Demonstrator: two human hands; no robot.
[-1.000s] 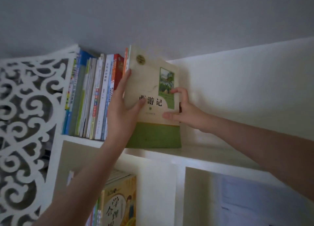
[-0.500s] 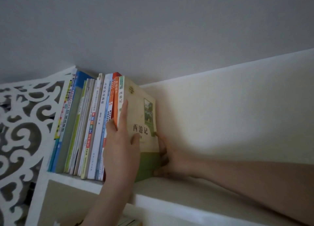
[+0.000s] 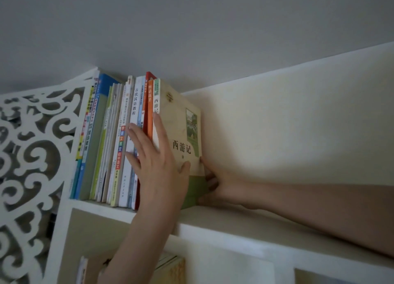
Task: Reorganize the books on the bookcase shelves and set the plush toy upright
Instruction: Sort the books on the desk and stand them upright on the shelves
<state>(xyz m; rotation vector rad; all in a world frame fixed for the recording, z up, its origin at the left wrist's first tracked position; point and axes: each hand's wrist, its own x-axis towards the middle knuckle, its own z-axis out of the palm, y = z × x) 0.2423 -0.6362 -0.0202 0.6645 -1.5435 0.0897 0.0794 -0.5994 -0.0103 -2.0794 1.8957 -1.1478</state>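
Cream-and-green book (image 3: 181, 123): upright on top shelf (image 3: 234, 219), rightmost in the row of books (image 3: 110, 145). Left hand (image 3: 157, 166): fingers straight, flat on spines, thumb on cover, likely squaring it flush. Right hand (image 3: 221, 183): fingers curled round its rear edge, steadying against tipping.

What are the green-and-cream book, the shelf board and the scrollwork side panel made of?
book: paper, soft cover by the look; faint sheen, printed cream-and-green front.
shelf board: probably painted or laminated board; smooth matt white, square edge, no grain visible.
side panel: thin white sheet, cut-out scrollwork; wood composite or plastic, cannot tell.
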